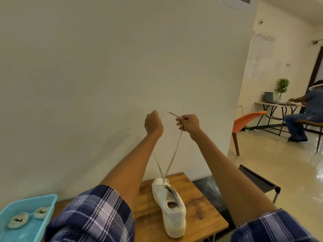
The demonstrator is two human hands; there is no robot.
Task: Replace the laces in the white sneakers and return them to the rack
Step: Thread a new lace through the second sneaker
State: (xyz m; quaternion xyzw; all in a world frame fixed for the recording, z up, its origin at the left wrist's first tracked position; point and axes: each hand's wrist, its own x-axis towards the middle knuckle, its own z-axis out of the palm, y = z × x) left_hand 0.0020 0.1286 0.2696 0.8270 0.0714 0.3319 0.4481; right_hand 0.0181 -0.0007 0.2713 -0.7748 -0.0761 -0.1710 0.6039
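A white sneaker (170,205) stands on the wooden table (201,212), toe pointing away from me. A pale lace (172,158) runs from its front eyelets up in two taut strands. My right hand (187,124) grips one strand high above the shoe, with the lace tip sticking out to the left. My left hand (153,124) is raised beside it in a fist around the other strand, which passes behind my left forearm.
A light blue tray (50,203) at the lower left holds two rolled laces (18,221). A black rack (258,180) stands right of the table. Farther right are an orange chair (244,121) and a seated person (304,112) at a desk. A plain wall is straight ahead.
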